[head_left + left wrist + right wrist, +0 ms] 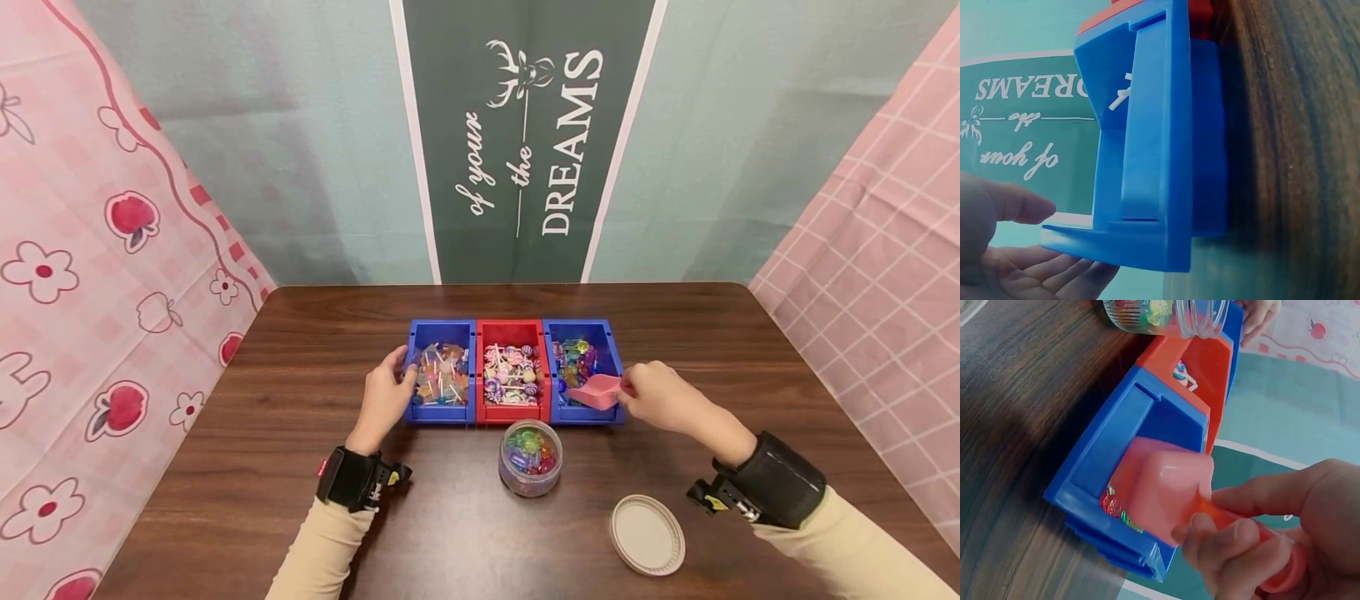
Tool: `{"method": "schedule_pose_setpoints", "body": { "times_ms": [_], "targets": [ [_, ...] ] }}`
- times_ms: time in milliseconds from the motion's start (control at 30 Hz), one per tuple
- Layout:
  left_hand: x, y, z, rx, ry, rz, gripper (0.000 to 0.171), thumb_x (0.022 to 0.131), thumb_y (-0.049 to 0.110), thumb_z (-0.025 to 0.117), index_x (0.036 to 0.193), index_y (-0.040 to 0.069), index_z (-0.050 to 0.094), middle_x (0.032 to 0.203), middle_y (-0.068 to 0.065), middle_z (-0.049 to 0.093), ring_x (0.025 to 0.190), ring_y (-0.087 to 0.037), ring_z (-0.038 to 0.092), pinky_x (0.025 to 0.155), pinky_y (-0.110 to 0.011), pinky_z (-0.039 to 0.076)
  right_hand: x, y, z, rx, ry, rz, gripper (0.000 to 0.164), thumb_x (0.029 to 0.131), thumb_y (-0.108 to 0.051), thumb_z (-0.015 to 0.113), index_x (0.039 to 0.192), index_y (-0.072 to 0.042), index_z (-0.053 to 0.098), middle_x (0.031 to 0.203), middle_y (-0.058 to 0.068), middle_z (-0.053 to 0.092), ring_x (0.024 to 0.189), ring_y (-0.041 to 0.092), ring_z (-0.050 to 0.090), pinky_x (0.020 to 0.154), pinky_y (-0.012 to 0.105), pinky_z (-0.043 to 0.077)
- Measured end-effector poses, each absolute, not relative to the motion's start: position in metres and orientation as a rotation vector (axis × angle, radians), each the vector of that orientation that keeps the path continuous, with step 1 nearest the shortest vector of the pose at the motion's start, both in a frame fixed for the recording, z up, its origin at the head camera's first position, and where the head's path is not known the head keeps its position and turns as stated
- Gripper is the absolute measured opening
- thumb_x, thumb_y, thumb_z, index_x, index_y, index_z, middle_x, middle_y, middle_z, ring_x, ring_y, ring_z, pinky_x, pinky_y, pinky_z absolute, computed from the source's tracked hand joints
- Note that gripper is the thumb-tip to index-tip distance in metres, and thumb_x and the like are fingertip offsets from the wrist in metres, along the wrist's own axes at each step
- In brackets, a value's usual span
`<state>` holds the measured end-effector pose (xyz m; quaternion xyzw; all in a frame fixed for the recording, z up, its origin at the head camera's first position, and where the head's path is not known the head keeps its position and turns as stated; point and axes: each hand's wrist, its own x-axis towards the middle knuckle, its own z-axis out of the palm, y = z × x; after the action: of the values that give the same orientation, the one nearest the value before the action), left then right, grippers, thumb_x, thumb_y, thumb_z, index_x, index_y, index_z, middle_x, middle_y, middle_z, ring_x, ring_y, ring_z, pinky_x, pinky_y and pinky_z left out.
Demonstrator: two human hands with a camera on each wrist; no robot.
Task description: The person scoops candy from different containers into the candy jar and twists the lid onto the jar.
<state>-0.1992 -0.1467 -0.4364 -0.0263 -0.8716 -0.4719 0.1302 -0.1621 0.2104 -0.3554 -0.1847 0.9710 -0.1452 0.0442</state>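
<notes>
My right hand (663, 398) grips the handle of a pink scoop (597, 392). In the right wrist view, the scoop (1169, 487) dips into the right blue bin (1110, 447), hiding part of the colourful wrapped candies inside. At the left blue bin (441, 414), my left hand (386, 398) rests along the outer side. The left wrist view shows its thumb (1025, 205) apart from the bin wall (1110, 247) and its fairly straight fingers (1079, 275) against the outside. An uncapped clear jar (530, 479) of colourful candies stands in front of the bins.
Between the blue bins sits a red bin (512, 412) with small lollipops (510, 375); the left bin holds lollipops too. A round whitish lid (647, 535) lies at the front right of the brown wooden table (442, 533). Printed curtains (322, 167) hang around it.
</notes>
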Motion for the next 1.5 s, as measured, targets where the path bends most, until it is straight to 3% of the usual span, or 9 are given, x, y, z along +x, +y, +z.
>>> {"method": "schedule_pose_setpoints", "body": {
  "times_ms": [367, 1033, 1267, 1500],
  "targets": [
    [-0.203, -0.149, -0.440, 0.026, -2.621, -1.453, 0.040, 0.093, 0.008, 0.051, 0.126, -0.014, 0.050, 0.113, -0.031, 0.063, 0.098, -0.034, 0.061, 0.086, -0.050, 0.054, -0.168, 0.196, -0.353, -0.417, 3.003, -0.405, 0.048, 0.080, -0.007, 0.063, 0.048, -0.014, 0.026, 0.048, -0.006, 0.018, 0.043, 0.008, 0.019, 0.044, 0.022, 0.018],
    [-0.205, -0.150, -0.440, 0.015, -2.652, -1.453, 0.038, 0.094, 0.008, 0.051, 0.124, -0.014, 0.053, 0.110, -0.030, 0.064, 0.094, -0.032, 0.061, 0.082, -0.049, 0.054, -0.184, 0.188, -0.357, -0.285, 2.944, -0.321, 0.043, 0.083, -0.016, 0.064, 0.048, -0.012, 0.039, 0.046, -0.004, 0.030, 0.041, 0.010, 0.034, 0.041, 0.020, 0.027],
    [-0.208, -0.153, -0.441, 0.064, -2.666, -1.553, 0.041, 0.095, 0.012, 0.049, 0.126, -0.014, 0.050, 0.120, -0.033, 0.059, 0.106, -0.035, 0.058, 0.092, -0.051, 0.051, -0.182, 0.192, -0.358, -0.278, 2.930, -0.304, 0.042, 0.083, -0.015, 0.064, 0.048, -0.012, 0.040, 0.045, -0.004, 0.032, 0.041, 0.010, 0.035, 0.041, 0.020, 0.027],
    [-0.207, -0.155, -0.441, 0.090, -2.666, -1.637, 0.041, 0.096, 0.014, 0.048, 0.127, -0.013, 0.050, 0.123, -0.032, 0.057, 0.108, -0.035, 0.056, 0.095, -0.051, 0.049, -0.182, 0.195, -0.362, -0.265, 2.914, -0.352, 0.031, 0.084, -0.014, 0.063, 0.056, -0.005, 0.053, 0.047, 0.001, 0.047, 0.040, 0.010, 0.046, 0.038, 0.019, 0.034]
  ]
}}
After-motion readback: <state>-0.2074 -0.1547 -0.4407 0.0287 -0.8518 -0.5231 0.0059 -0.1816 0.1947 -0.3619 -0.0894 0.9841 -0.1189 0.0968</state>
